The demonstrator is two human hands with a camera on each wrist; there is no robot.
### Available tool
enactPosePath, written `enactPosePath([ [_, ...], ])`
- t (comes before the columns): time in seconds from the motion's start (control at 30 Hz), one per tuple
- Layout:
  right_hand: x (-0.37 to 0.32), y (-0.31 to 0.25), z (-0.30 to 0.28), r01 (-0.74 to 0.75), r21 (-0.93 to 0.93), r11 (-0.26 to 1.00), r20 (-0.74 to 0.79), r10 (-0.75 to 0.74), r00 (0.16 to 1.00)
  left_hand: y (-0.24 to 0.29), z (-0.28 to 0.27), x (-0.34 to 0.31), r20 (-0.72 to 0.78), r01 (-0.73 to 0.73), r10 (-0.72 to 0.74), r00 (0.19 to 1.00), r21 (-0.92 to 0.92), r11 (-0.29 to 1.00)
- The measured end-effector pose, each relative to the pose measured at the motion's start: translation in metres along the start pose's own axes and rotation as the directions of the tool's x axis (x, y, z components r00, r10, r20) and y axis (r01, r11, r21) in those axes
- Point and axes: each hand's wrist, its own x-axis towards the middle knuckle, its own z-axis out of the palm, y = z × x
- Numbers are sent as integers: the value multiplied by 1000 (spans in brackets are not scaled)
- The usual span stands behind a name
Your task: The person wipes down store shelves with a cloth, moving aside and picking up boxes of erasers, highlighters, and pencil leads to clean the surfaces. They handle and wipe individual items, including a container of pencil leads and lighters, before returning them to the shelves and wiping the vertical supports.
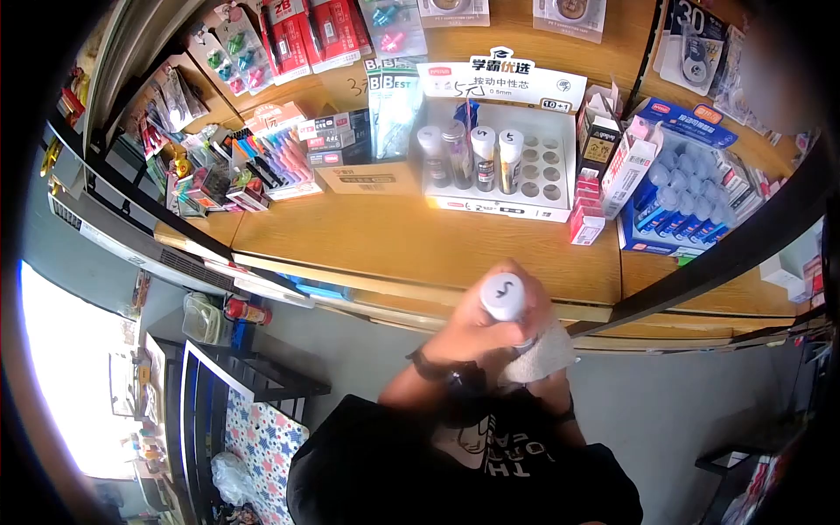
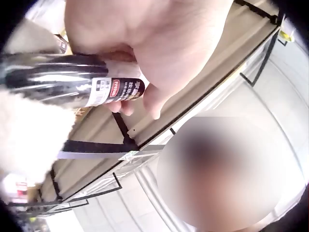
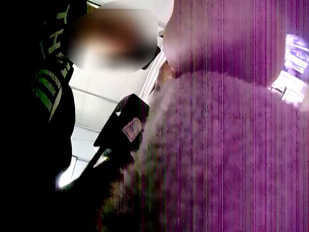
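My left hand (image 1: 459, 339) grips a dark refill tube (image 2: 63, 79) around its label end, thumb along one side in the left wrist view. The tube's white cap (image 1: 503, 296), marked with a handwritten 5, faces up in the head view. My right hand (image 1: 537, 302) is close against the same tube and holds a white fluffy cloth (image 1: 547, 354). That cloth (image 2: 34, 130) lies against the tube's far part in the left wrist view. In the right wrist view, tinted purple, the cloth (image 3: 207, 145) covers most of my right hand (image 3: 222, 38).
A white display box (image 1: 499, 206) on the wooden shelf (image 1: 350, 232) holds several similar capped tubes beside round slots. To its right stand small pink boxes (image 1: 588, 219) and a blue box (image 1: 643, 232) of capped bottles. Pens (image 1: 280, 157) stand at the left.
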Motion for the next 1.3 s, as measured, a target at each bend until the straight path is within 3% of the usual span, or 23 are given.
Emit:
enactPosePath([
  [0.1, 23, -27, 3, -7, 117, 993, 70, -2, 998, 6, -4, 3, 23, -52, 51, 998, 28, 998],
  [0.17, 30, -32, 8, -3, 126, 992, 69, -6, 998, 7, 5, 4, -16, -87, 91, 996, 167, 982],
  [0.27, 39, -30, 15, 12, 78, 997, 20, -13, 1000, 2, 25, 0, -143, 70, -9, 990, 427, 902],
  [0.3, 41, -31, 15, 18, 55, 998, 9, -18, 1000, 0, 22, -7, -161, 95, -37, 986, 371, 924],
  [0.4, 51, -43, 11, 69, -152, 986, -16, -72, 997, 1, 13, -25, -194, 106, -70, 978, 180, 978],
  [0.5, 58, -68, -1, 163, -513, 843, 4, -188, 982, 14, -2, -45, -224, 314, -233, 946, 468, 826],
  [0.53, 62, -79, -5, 167, -602, 781, 33, -184, 982, 25, -1, -37, -97, 232, -229, 969, 689, 687],
  [0.57, 64, -89, -7, 172, -674, 719, 59, -180, 982, 19, -5, -41, 6, 171, -281, 960, 781, 600],
  [0.63, 67, -92, -21, 170, -713, 680, 235, 3, 972, 11, -4, -40, 153, 183, -428, 891, 741, 646],
  [0.67, 70, -86, -28, 202, -700, 685, 358, 91, 929, 2, -7, -44, 159, 294, -545, 823, 702, 648],
  [0.7, 69, -77, -26, 221, -621, 752, 355, 19, 935, -6, -13, -50, 199, 288, -559, 805, 693, 661],
  [0.73, 65, -70, -24, 246, -538, 806, 345, -55, 937, -24, -25, -66, 229, 271, -529, 817, 657, 704],
  [0.8, 63, -67, -25, 239, -525, 817, 423, 7, 906, -32, -34, -72, 273, 295, -555, 786, 623, 724],
  [0.83, 62, -66, -25, 235, -519, 822, 460, 38, 887, -34, -37, -70, 296, 345, -536, 791, 508, 789],
  [0.87, 64, -66, -28, 200, -559, 805, 519, 151, 841, -35, -38, -68, 320, 390, -516, 794, 383, 837],
  [0.9, 65, -66, -30, 169, -599, 783, 566, 264, 781, -32, -34, -69, 255, 400, -536, 805, 433, 808],
  [0.93, 61, -53, -32, 54, -487, 872, 559, 263, 786, -23, -23, -64, 189, 415, -552, 812, 479, 774],
  [1.03, 46, -42, -29, 60, -443, 894, 491, 186, 851, -9, -19, -51, 322, 308, -407, 854, 317, 897],
  [1.07, 44, -41, -27, 69, -521, 851, 506, 243, 827, -14, -24, -53, 361, 284, -397, 844, 327, 901],
  [1.13, 38, -38, -25, 5, -472, 882, 463, 243, 853, -19, -30, -61, 263, 538, -730, 631, 530, 655],
  [1.23, 47, -50, -31, -65, -534, 843, 455, 351, 818, -24, -19, -63, 195, 342, -509, 838, 540, 769],
  [1.27, 51, -56, -33, -82, -576, 813, 457, 404, 792, -17, -14, -60, 205, 369, -540, 816, 535, 760],
  [1.3, 50, -56, -33, -96, -562, 821, 418, 382, 824, -13, -9, -56, 169, 402, -568, 806, 547, 734],
])
